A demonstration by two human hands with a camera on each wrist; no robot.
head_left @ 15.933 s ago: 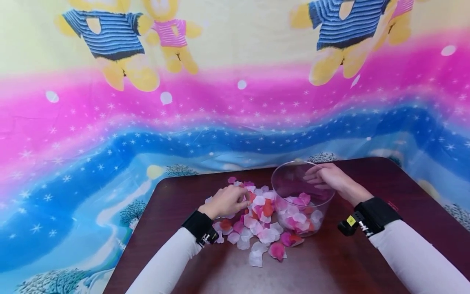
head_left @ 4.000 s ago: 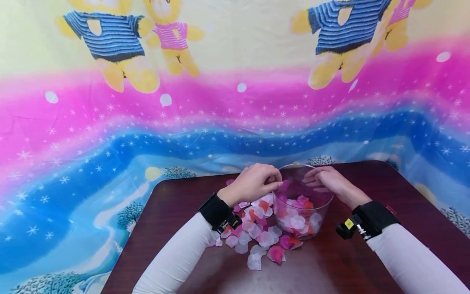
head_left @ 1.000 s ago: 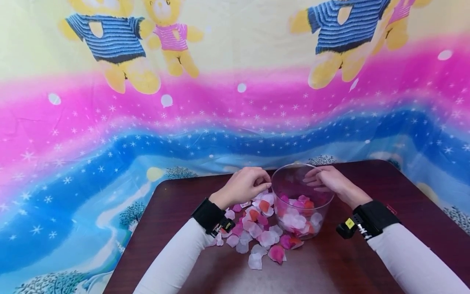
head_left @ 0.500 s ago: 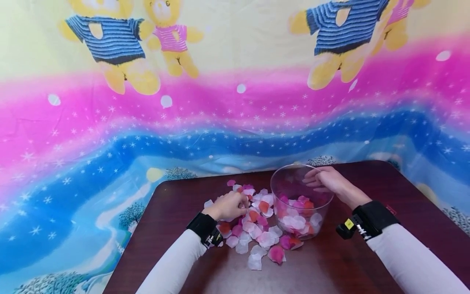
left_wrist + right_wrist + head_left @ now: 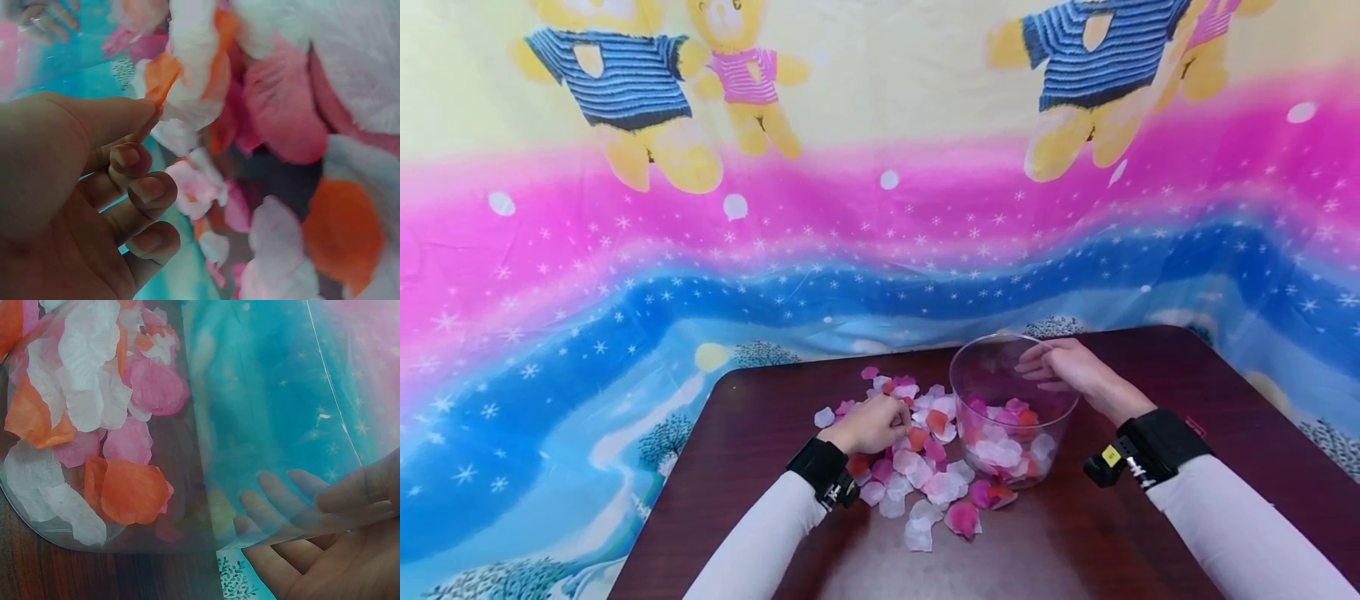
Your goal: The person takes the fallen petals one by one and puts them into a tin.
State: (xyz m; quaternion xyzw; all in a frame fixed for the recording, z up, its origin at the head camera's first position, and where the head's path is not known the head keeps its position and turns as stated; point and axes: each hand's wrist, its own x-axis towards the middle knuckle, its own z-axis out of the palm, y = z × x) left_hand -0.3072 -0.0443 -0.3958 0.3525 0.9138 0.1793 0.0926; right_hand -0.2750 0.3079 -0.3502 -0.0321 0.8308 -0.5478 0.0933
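My left hand (image 5: pixel 871 423) is low over the loose artificial flower petals (image 5: pixel 917 468) heaped on the table. In the left wrist view, its thumb and index finger pinch an orange petal (image 5: pixel 161 76) while the other fingers curl loosely. To the right stands a clear round plastic bucket (image 5: pixel 1011 423), upright, with pink, white and orange petals (image 5: pixel 128 487) lying in its bottom. My right hand (image 5: pixel 1075 371) holds the bucket at its right side near the rim. In the right wrist view, its fingers (image 5: pixel 275 506) show through the clear wall.
The dark brown table (image 5: pixel 1120 533) has rounded corners at its far edge. Behind it hangs a cloth printed with bears and snowflakes (image 5: pixel 850 217). A few stray petals, one of them deep pink (image 5: pixel 962 518), lie nearest the front of the heap.
My left hand was at the bucket's left rim and has drawn back left and down to the petal heap, where it now pinches an orange petal. My right hand has stayed at the bucket.
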